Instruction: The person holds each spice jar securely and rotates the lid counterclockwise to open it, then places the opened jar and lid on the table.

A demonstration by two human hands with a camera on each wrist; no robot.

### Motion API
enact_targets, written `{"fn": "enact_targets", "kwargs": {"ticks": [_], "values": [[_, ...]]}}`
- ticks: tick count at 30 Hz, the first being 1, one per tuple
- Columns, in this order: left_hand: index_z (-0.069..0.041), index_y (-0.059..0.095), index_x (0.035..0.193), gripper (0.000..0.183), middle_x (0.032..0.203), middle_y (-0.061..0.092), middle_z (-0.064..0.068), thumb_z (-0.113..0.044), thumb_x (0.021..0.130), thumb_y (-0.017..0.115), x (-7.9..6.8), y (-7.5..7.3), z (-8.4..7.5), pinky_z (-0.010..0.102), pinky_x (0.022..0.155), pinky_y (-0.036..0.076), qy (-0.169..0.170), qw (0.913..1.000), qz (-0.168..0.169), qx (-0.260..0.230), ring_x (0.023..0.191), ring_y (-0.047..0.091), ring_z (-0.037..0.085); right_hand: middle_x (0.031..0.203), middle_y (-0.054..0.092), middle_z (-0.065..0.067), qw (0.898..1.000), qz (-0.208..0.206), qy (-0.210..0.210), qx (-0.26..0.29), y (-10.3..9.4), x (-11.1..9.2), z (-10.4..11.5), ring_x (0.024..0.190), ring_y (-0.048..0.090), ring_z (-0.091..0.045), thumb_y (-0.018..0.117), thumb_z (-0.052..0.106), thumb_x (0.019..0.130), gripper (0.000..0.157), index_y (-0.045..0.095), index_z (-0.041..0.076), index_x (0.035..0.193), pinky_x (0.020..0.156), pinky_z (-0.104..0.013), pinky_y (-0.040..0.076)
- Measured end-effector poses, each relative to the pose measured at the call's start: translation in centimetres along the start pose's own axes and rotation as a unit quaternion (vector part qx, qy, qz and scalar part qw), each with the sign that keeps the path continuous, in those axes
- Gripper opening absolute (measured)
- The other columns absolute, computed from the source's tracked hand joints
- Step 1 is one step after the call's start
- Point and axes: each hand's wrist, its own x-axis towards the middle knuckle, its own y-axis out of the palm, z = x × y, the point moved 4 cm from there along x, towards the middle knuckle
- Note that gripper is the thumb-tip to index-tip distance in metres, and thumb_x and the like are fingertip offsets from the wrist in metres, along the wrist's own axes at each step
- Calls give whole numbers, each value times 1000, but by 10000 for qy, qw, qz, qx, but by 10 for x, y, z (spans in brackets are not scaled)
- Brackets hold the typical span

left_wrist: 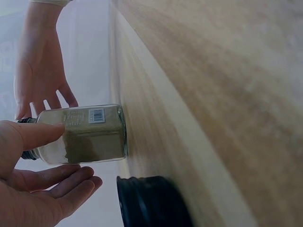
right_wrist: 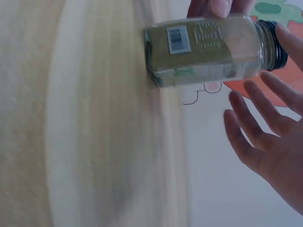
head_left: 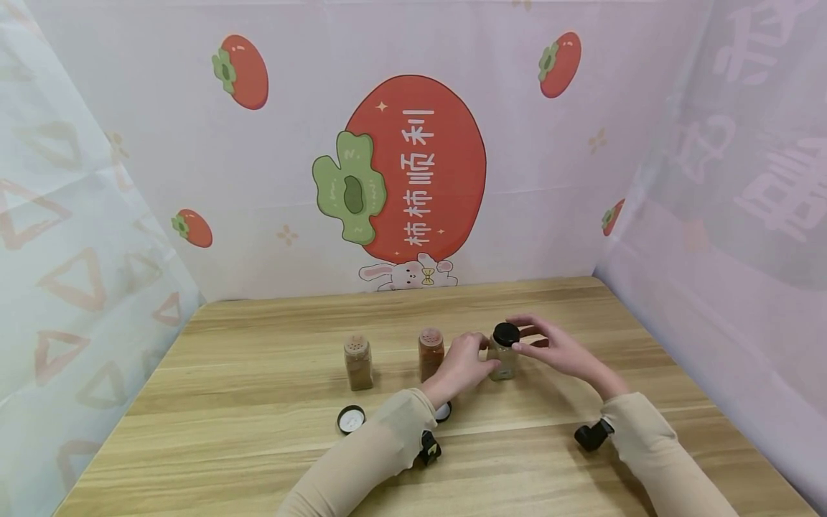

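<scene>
My left hand holds a clear square glass jar, with the thumb along its near face and the fingers loosely round the other side. Greenish-brown powder partly fills this jar, which stands upright on the table with a barcode label on its side. A black screw lid covers its top. My right hand is beside that lid, thumb at its edge and the other fingers spread. To the left of my left hand stands a jar of reddish powder with a perforated shaker top.
Farther left stands another jar of brown powder with a shaker top. A black lid with a white liner lies before it. Another lid is partly hidden by my left arm. Printed cloth walls enclose the wooden table.
</scene>
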Motion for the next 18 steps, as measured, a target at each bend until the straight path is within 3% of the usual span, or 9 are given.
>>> {"fn": "enact_targets", "kwargs": {"ticks": [8,18], "values": [[-1,64,113,37,115,65,13,-22,84,72,0,0,0,33,92,51,-29,10000,5,-65,110,60,25,121,59,-10,9971,-749,30,-159,3,-4,5,108,60,-33,69,23,87,38,55,12,121,84,-41,54],[-1,64,113,37,115,65,13,-23,84,72,0,0,-1,31,90,52,-35,10000,-3,51,108,60,22,116,61,-10,9925,-1122,-36,-475,6,-6,12,105,61,-33,70,24,86,37,57,11,118,80,-44,54]]}}
